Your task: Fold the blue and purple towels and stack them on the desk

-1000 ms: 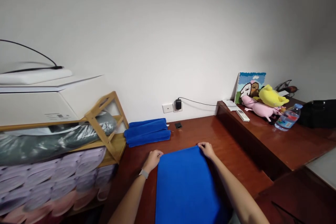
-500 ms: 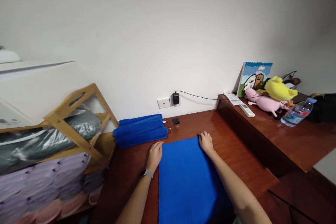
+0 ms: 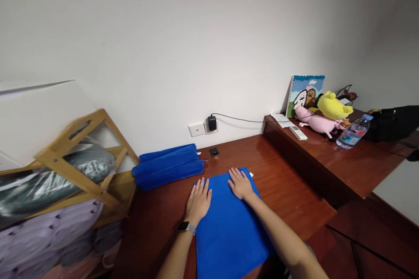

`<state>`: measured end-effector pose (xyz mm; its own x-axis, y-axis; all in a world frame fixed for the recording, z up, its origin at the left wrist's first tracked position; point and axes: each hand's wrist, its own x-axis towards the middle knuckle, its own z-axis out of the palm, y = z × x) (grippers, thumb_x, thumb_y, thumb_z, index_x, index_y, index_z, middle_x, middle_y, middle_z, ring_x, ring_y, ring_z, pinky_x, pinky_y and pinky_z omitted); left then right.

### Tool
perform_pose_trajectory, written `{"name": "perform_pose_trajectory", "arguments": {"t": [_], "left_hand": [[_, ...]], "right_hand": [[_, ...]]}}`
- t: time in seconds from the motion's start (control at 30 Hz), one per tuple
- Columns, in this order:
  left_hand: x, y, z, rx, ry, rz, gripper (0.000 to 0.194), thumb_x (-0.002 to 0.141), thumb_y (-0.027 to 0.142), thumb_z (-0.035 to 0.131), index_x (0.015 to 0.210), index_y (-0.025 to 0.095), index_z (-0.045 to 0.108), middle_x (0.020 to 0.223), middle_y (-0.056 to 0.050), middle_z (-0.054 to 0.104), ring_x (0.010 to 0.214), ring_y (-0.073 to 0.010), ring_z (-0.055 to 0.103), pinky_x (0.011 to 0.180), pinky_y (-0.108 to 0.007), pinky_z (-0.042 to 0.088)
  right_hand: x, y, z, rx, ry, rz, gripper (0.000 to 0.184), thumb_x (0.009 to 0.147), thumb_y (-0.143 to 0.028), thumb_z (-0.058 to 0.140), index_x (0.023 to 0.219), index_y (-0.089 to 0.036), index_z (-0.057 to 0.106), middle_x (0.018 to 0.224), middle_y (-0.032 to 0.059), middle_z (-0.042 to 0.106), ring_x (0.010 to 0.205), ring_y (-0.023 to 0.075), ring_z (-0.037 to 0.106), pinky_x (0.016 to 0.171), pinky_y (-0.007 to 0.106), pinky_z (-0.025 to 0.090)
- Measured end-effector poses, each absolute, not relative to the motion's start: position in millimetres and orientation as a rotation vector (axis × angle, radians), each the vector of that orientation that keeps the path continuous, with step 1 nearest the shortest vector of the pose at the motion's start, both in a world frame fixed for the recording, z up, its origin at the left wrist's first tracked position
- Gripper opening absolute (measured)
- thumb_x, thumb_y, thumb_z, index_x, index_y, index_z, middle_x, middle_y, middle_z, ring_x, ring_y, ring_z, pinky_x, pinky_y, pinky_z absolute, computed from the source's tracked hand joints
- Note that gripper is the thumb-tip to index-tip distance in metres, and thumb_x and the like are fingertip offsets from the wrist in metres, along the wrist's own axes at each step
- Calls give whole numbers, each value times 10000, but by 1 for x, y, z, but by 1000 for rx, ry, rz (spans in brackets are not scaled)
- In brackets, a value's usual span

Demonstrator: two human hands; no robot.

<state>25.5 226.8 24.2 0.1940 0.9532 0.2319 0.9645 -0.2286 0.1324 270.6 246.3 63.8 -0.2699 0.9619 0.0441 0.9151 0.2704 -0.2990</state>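
Note:
A blue towel (image 3: 229,235) lies flat on the reddish-brown wooden desk (image 3: 288,192), with a small white tag at its far right corner. My left hand (image 3: 199,202), wearing a watch at the wrist, rests palm down on the towel's far left corner and edge, fingers stretched. Near the far right corner, my right hand (image 3: 240,184) presses flat on the cloth with its fingers extended. Behind my left hand, more blue towels (image 3: 168,166) lie rolled or folded against the wall.
A wooden rack (image 3: 81,157) with plastic-wrapped goods and slippers (image 3: 59,231) stands left. A black plug adapter (image 3: 212,123) sits in the wall socket, its cable running right. The raised ledge holds a remote (image 3: 297,133), plush toys (image 3: 316,122), a bottle (image 3: 355,133) and a picture (image 3: 306,96).
Both hands have gone from the towel's far corners and edges to lying flat on it, fingers now spread. The white tag has come into view, and the view has turned slightly right.

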Motion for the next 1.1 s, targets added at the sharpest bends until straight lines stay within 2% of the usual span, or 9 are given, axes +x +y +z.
{"name": "perform_pose_trajectory", "arguments": {"t": [0.2,0.33,0.47,0.63,0.77,0.87,1.1], "left_hand": [[27,228,23,-2387,-1970,-403,633,1076,441,262,1623,161,413,1710,-126,395,1600,-276,353,1326,-526,272],[27,230,27,-2357,-1971,-410,624,1066,440,296,1602,161,454,1688,-139,429,1580,-285,394,1308,-532,309],[36,230,34,-2333,-1891,-460,616,1067,390,284,1608,138,435,1697,-152,411,1590,-291,372,1311,-534,303],[47,227,37,-2418,-1869,-313,595,1037,274,286,1584,139,479,1682,-132,441,1587,-282,378,1308,-528,311],[29,226,32,-2390,-1954,-298,614,1061,419,305,1613,186,438,1710,-129,392,1589,-292,374,1304,-539,307],[14,227,27,-2335,-2030,-355,662,1067,506,281,1637,186,389,1729,-143,355,1604,-294,343,1301,-537,308],[6,232,33,-2364,-2035,-384,666,1068,518,278,1634,186,395,1734,-147,346,1613,-291,321,1311,-535,286]], "right_hand": [[329,267,74,-2012,-2237,398,671,1115,-486,150,1719,-197,183,1774,25,170,1646,167,125,1329,394,74],[322,265,82,-2026,-2250,366,666,1112,-457,169,1717,-177,191,1773,49,160,1650,189,108,1332,425,48],[273,249,90,-1786,-2269,198,654,1115,-409,201,1692,-114,282,1760,96,207,1649,227,125,1339,440,42],[206,226,75,-1414,-2412,310,621,1136,-457,210,1683,-192,332,1720,63,349,1617,196,257,1329,415,170],[228,230,66,-1544,-2382,317,625,1131,-495,248,1680,-213,340,1723,63,335,1617,215,259,1331,461,164],[275,242,66,-1728,-2322,314,630,1124,-457,241,1693,-194,299,1739,71,283,1628,216,225,1332,461,131],[325,258,73,-1953,-2237,378,647,1119,-428,200,1711,-169,204,1762,71,206,1642,189,155,1330,424,100]]}}
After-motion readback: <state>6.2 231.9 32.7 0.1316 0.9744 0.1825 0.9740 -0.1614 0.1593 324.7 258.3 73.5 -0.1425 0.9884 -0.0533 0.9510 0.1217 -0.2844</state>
